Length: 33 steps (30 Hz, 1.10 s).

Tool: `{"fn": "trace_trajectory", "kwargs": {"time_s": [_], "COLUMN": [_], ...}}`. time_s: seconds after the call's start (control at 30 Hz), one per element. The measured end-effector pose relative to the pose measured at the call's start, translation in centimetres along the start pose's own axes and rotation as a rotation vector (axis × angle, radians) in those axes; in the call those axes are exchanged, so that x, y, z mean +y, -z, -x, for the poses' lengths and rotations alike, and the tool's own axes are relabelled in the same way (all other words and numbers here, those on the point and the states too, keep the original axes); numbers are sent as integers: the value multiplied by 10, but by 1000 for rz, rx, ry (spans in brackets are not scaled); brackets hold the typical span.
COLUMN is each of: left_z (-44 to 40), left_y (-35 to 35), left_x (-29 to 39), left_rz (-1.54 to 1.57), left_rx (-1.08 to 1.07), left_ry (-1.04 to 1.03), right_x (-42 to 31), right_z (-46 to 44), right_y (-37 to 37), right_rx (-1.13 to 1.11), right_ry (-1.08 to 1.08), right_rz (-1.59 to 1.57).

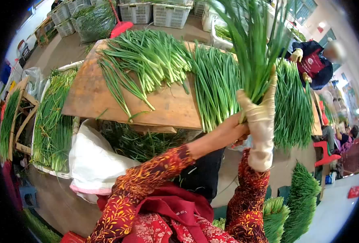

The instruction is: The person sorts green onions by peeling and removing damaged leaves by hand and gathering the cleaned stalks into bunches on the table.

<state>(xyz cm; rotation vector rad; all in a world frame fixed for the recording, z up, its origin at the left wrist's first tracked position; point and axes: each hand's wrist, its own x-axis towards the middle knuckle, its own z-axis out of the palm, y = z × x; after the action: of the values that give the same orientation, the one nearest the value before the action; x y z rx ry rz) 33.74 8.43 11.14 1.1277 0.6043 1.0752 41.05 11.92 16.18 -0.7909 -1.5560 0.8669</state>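
A big bunch of long green leafy stalks (254, 48) stands upright in my right hand (261, 117), which wears a pale glove and is wrapped round its lower part. My left hand (238, 128) is bare and closed at the base of the bunch, beside the glove; its fingertips are partly hidden. On the wooden board (163, 105) a loose pile of stalks (153, 58) lies to the left, pale ends toward me. Another layer of stalks (216, 83) lies near the middle, and more (293, 109) hangs over the board's edge at right.
A white sack (96, 158) is below the board at left, beside a long tray of greens (54, 117). White crates (171, 16) stand at the back. A co-worker in dark clothes (315, 65) is at the right, near a red stool (325, 154). Bundles (301, 202) stand lower right.
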Motion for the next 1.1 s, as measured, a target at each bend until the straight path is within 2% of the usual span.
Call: {"fn": "trace_trajectory", "kwargs": {"time_s": [0.03, 0.07, 0.1, 0.17, 0.23, 0.3, 0.37, 0.4, 0.53, 0.57, 0.63, 0.67, 0.7, 0.77, 0.8, 0.83, 0.87, 0.97, 1.0, 1.03, 1.1], "left_z": [-14, -27, -35, -42, -40, -43, -37, -38, -32, -29, -14, 1, 31, 60, 73, 85, 98, 126, 112, 129, 150], "left_y": [-4, -5, -6, -11, -16, -16, -20, -17, -16, -17, -20, -25, -29, -26, -18, -8, 7, 49, 53, 70, 93], "left_x": [-10, -28, -45, -79, -105, -110, -105, -119, -115, -116, -116, -116, -126, -129, -120, -111, -99, -68, -75, -57, -35], "left_rz": [116, 296, 407, 663, 788, 843, 937, 1004, 1145, 1146, 974, 876, 749, 581, 475, 368, 355, 161, 106, 86, 67], "left_rx": [-5, -38, -50, 41, 170, 124, 181, 72, 96, 99, 61, -4, -182, -279, -301, -313, -241, -234, -166, -114, -15], "left_ry": [48, 95, 136, 261, 372, 334, 316, 225, 254, 262, 409, 438, 638, 673, 647, 623, 596, 438, 421, 399, 394], "right_x": [13, 31, 38, 113, 129, 169, 177, 178, 171, 175, 189, 189, 189, 163, 159, 142, 136, 133, 157, 116, 94], "right_z": [-10, -18, -22, -34, -32, -27, -32, -35, -45, -47, -45, -44, -39, -41, -42, -40, -43, -51, -56, -52, -45], "right_y": [14, 27, 35, 60, 57, 63, 70, 70, 55, 53, 54, 55, 53, 44, 39, 33, 29, 29, 58, 33, 26], "right_rx": [2, 4, 17, -34, -344, -223, -306, -305, -338, -358, -351, -321, -286, -304, -298, -316, -362, -410, -340, -326, -258], "right_ry": [-126, -158, -247, -137, -339, 111, 55, 51, 62, 103, 149, 181, 208, 94, 29, -11, -32, 51, 104, -20, 242], "right_rz": [-54, 22, 270, 539, 1117, 934, 823, 892, 994, 1045, 1021, 1036, 1040, 888, 808, 872, 971, 1301, 1347, 1464, 1362]}}
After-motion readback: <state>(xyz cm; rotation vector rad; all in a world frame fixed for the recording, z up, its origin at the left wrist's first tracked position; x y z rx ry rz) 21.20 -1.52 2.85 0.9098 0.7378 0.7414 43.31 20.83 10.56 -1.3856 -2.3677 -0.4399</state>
